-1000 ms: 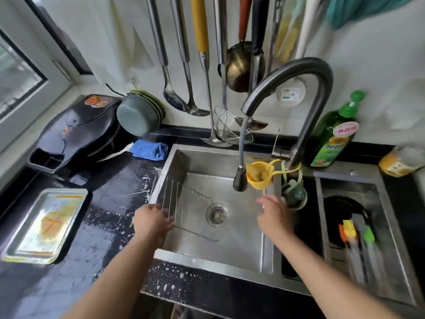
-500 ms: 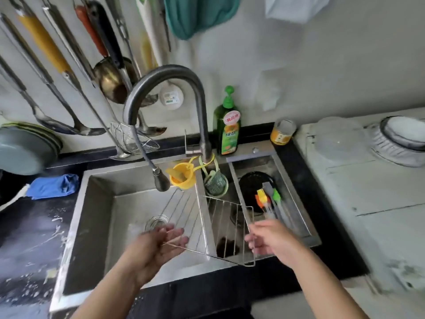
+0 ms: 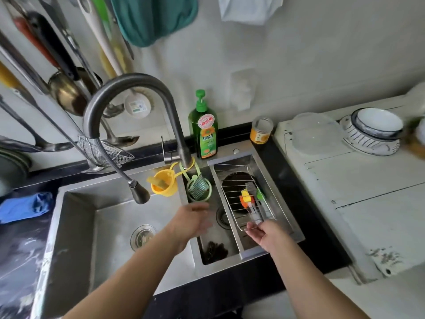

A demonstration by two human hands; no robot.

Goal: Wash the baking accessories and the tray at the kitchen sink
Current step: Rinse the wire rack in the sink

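Moved rightward out of both hands' carry, the wire rack now lies lengthwise in the drainer basket over the silicone brushes, right hand pinching its near corner, left hand open beside it.

The wall is pale and gray. The surface is black. Spoons hang on the wall.

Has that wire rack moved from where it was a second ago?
Yes. The wire rack went rightward from the big sink basin past the faucet into the drainer tray, right hand holding it.
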